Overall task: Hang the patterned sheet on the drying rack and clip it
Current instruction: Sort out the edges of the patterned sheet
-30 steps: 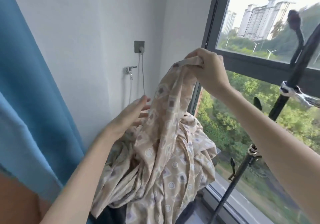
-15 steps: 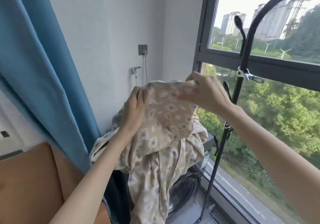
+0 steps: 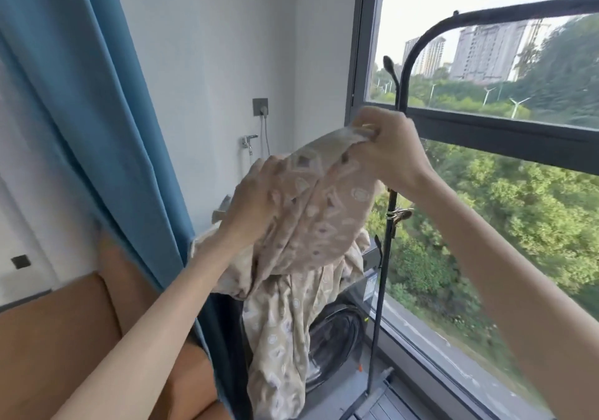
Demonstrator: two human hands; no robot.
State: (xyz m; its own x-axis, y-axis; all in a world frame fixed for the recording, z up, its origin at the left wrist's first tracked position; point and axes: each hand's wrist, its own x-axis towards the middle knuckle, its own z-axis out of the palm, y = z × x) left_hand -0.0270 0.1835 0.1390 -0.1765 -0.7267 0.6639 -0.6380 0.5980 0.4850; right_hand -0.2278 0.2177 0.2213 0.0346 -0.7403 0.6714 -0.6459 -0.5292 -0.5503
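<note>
Sheet: I see the sheet (image 3: 324,225) bunched between both hands, in front of the rack's pole. Its lower part hangs down over the washer (image 3: 335,332), and none of it is on the rack's top bar.
Left hand: my left hand (image 3: 256,199) curls its fingers into a fold on the sheet's left side and grips it.
Right hand: my right hand (image 3: 387,152) is higher and further right, pinching the sheet's upper edge just in front of the pole.
Rack: the black rack (image 3: 383,290) stands by the window (image 3: 486,134); its bar curves off right above the hands.
Clip: one clip (image 3: 399,215) sits on the pole below the right hand.
Curtain: a blue curtain (image 3: 97,127) hangs on the left.
</note>
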